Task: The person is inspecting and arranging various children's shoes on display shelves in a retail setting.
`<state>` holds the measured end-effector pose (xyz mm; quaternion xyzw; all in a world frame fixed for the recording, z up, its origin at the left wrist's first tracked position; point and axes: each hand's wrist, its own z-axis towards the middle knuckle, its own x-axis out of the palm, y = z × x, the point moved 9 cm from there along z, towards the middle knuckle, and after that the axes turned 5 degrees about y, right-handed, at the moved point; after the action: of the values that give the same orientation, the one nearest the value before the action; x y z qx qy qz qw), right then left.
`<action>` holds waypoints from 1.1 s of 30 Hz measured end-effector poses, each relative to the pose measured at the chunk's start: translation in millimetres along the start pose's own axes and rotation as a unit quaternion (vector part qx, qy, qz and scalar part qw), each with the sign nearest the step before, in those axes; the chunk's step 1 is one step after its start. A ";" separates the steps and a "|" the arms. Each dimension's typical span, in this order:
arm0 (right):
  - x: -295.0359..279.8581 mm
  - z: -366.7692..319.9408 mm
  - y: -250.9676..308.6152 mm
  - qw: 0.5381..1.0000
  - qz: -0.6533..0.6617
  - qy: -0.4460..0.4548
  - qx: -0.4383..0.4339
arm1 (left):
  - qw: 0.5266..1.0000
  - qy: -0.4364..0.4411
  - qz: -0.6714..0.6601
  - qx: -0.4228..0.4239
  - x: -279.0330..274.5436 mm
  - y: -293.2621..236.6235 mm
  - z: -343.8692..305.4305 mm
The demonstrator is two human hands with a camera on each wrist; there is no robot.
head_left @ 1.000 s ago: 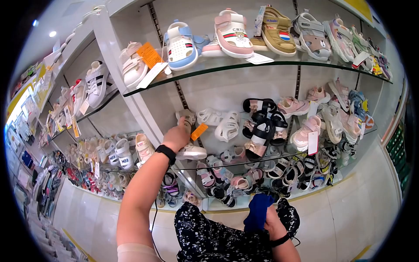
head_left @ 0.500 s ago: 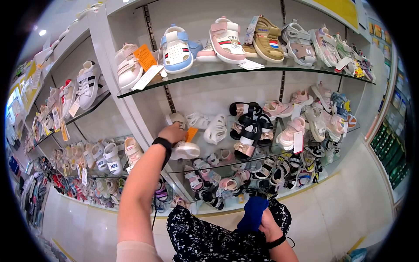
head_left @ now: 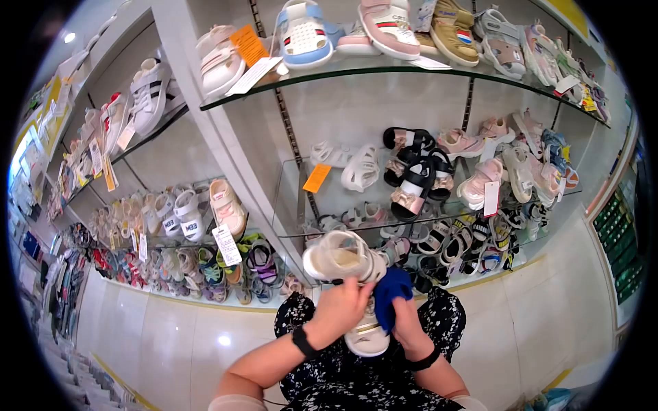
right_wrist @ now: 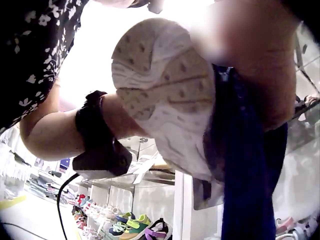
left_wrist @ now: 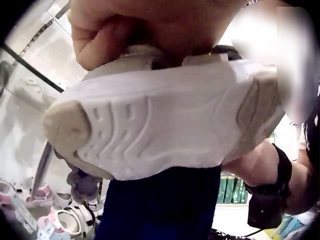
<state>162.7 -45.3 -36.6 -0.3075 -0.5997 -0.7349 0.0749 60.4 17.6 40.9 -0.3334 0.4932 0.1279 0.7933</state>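
A pair of white and beige children's shoes (head_left: 336, 257) is held up in front of the lap, one above the other. My left hand (head_left: 339, 308) grips them at their upper sides, fingers curled over the edge. In the left wrist view a shoe's white sole (left_wrist: 165, 120) with beige patches faces the camera. My right hand (head_left: 408, 322) holds a dark blue cloth (head_left: 392, 294) right beside the shoes. That cloth hangs down from the right hand in the right wrist view, overlapping a shoe with a patterned sole (right_wrist: 165, 80).
Ahead, a glass shelf (head_left: 322, 229) carries white sandals (head_left: 360, 168), black sandals (head_left: 415, 192) and pink shoes (head_left: 480, 181). An orange tag (head_left: 317, 177) lies at its left end. More shoes line the shelves above, below and left. A white upright post (head_left: 199, 116) divides the racks.
My left hand has drawn the white shoes off the middle shelf, back toward the body. The right hand with the blue cloth now meets them. The orange tag stays on the shelf.
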 end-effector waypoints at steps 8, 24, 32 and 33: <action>-38.3 22.9 -49.0 0.996 -0.002 -0.056 0.071 | 0.974 0.034 -0.224 -0.009 29.3 1.1 -25.2; -12.3 35.8 -20.2 0.952 -0.281 -0.110 -0.048 | 0.974 0.142 -0.107 -0.139 81.2 47.7 -39.4; -78.2 23.5 -12.1 0.956 -0.093 -0.255 -0.109 | 0.993 0.057 -0.102 0.031 44.6 6.1 -67.5; -74.7 23.3 -4.1 0.964 -0.116 -0.219 -0.093 | 0.990 0.008 -0.144 -0.006 34.3 21.6 -66.9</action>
<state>229.0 -41.9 -78.3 -0.3947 -0.5624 -0.7057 -0.1731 18.7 -14.4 -17.1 -0.4061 0.4460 0.0127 0.7975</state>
